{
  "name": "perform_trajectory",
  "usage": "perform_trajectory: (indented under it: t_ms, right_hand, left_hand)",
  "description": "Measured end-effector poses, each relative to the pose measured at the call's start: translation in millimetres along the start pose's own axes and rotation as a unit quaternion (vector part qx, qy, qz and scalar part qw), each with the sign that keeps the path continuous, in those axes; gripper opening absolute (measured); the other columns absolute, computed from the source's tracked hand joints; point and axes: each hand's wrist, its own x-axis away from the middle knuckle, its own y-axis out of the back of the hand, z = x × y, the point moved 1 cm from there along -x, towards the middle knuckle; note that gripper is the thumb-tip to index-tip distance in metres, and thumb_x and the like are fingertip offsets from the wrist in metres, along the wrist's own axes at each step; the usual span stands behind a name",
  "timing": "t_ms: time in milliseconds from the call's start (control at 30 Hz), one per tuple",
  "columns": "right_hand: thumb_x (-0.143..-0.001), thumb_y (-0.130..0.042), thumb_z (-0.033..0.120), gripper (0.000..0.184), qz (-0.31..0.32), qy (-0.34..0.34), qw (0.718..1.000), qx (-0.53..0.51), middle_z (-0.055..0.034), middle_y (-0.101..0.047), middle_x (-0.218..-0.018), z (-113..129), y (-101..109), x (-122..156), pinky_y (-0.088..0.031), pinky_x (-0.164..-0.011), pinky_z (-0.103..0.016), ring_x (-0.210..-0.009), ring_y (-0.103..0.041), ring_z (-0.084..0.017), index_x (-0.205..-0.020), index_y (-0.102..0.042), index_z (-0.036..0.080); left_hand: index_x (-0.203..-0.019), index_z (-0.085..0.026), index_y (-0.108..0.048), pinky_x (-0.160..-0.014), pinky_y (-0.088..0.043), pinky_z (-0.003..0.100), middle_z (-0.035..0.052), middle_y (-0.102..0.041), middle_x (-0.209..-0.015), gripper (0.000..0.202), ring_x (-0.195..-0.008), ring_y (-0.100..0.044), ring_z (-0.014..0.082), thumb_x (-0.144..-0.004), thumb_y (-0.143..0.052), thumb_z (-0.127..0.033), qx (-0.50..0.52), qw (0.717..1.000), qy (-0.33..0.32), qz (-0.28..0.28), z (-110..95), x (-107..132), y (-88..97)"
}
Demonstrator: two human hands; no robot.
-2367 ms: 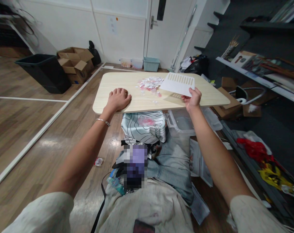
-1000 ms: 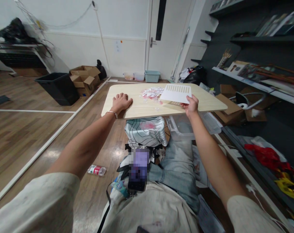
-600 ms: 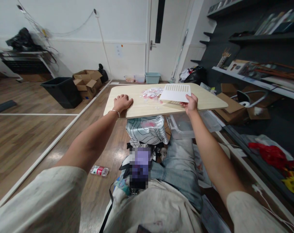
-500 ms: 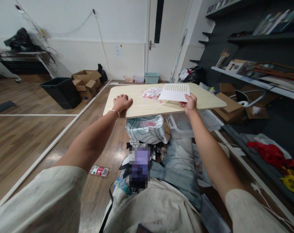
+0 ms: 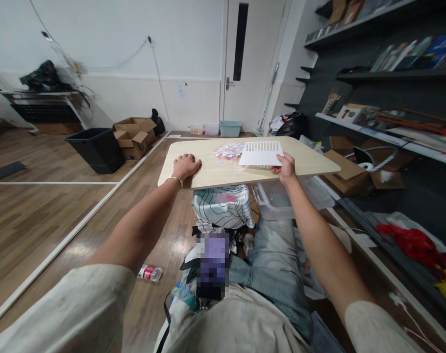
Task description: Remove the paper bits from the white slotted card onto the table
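At the left near part of a pale wooden tabletop [image 5: 208, 178], my left hand [image 5: 186, 167] rests palm down, holding nothing, fingers apart and a little bent. My right hand [image 5: 286, 166] grips the near right corner of a white flat plate with a row of slots [image 5: 260, 156], thumb on top. The plate is tilted, and its slotted edge points away from me. Just left of it lies a loose heap of small white and pinkish paper scraps [image 5: 228, 151]. The plate hides part of the heap's right side.
Below the tabletop stand a cloth-covered block [image 5: 221, 206] and a clear plastic bin [image 5: 270, 201]. A black trash bin [image 5: 96, 152] and cardboard boxes [image 5: 135, 137] are at left. A plastic bottle [image 5: 150, 273] lies on the floor. Dark shelves [image 5: 373, 73] line the right.
The whole view has shifted, so the scene sits lower in the frame. The slotted plate has moved slightly left and down with my right hand. My left hand stays at the same spot on the tabletop.
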Motion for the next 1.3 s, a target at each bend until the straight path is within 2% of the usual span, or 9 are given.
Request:
perform_trajectory:
  t_ms: [167,400,600,800,1000,1133,1300]
  right_hand:
    - [-0.067,-0.071,0.039,0.027,0.014,-0.003,1.0,0.024,0.0041,-0.052,-0.051,8,-1,7,-0.024,-0.032,-0.02,-0.038,-0.043,-0.011,-0.079,-0.054,0.022]
    - [-0.061,-0.068,0.035,0.023,0.036,-0.006,0.999,0.033,0.0027,-0.055,-0.051,12,-1,9,-0.021,-0.031,-0.02,-0.035,-0.038,-0.009,-0.074,-0.058,0.02]
    - [-0.06,-0.068,0.034,0.02,0.049,0.002,0.998,0.035,0.0026,-0.054,-0.052,12,0,10,-0.02,-0.031,-0.021,-0.036,-0.036,-0.008,-0.07,-0.057,0.02]
    - [-0.06,-0.071,0.036,0.023,0.094,-0.024,0.994,0.049,0.0015,-0.056,-0.051,12,0,10,-0.018,-0.032,-0.021,-0.037,-0.039,-0.009,-0.072,-0.061,0.018]
    - [-0.058,-0.069,0.033,0.021,0.068,-0.001,0.998,0.007,0.0031,-0.053,-0.053,12,1,6,-0.019,-0.034,-0.021,-0.04,-0.033,-0.008,-0.07,-0.059,0.019]
    - [-0.057,-0.069,0.031,0.019,0.08,-0.008,0.997,0.015,0.0038,-0.049,-0.05,11,1,7,-0.018,-0.034,-0.021,-0.04,-0.031,-0.008,-0.066,-0.057,0.02]
    - [-0.058,-0.072,0.031,0.02,0.104,-0.021,0.994,0.026,0.0023,-0.052,-0.052,12,0,9,-0.022,-0.034,-0.021,-0.042,-0.035,-0.008,-0.068,-0.06,0.018]
  left_hand:
    - [-0.118,-0.019,-0.068,-0.106,-0.04,0.049,0.0178,-0.065,-0.136,0.05,-0.128,-0.056,0.0359,-0.097,-0.037,-0.052,0.001,1.0,-0.011,-0.007,-2,3,1.8]
    - [-0.119,-0.02,-0.068,-0.106,-0.039,0.048,0.0174,-0.065,-0.138,0.048,-0.129,-0.055,0.0357,-0.097,-0.038,-0.051,0.005,1.0,-0.011,0.001,-2,3,1.5]
    - [-0.12,-0.02,-0.068,-0.107,-0.039,0.048,0.0176,-0.065,-0.137,0.052,-0.129,-0.055,0.0355,-0.096,-0.037,-0.054,0.004,1.0,-0.014,-0.008,0,1,-2.4]
    - [-0.119,-0.019,-0.068,-0.105,-0.04,0.048,0.018,-0.065,-0.137,0.053,-0.128,-0.056,0.0355,-0.096,-0.036,-0.054,0.002,1.0,-0.019,-0.011,1,1,-2.8]
    - [-0.12,-0.02,-0.068,-0.105,-0.04,0.048,0.0176,-0.064,-0.138,0.052,-0.129,-0.055,0.0352,-0.096,-0.037,-0.054,0.001,1.0,-0.015,-0.005,0,1,-1.7]
    - [-0.12,-0.02,-0.068,-0.106,-0.04,0.048,0.0175,-0.064,-0.138,0.052,-0.129,-0.055,0.0354,-0.096,-0.037,-0.054,0.002,1.0,-0.015,-0.005,0,2,-0.1]
    - [-0.12,-0.02,-0.068,-0.106,-0.041,0.049,0.0177,-0.064,-0.138,0.051,-0.129,-0.055,0.0361,-0.096,-0.038,-0.054,0.005,1.0,-0.014,-0.002,-1,4,1.6]
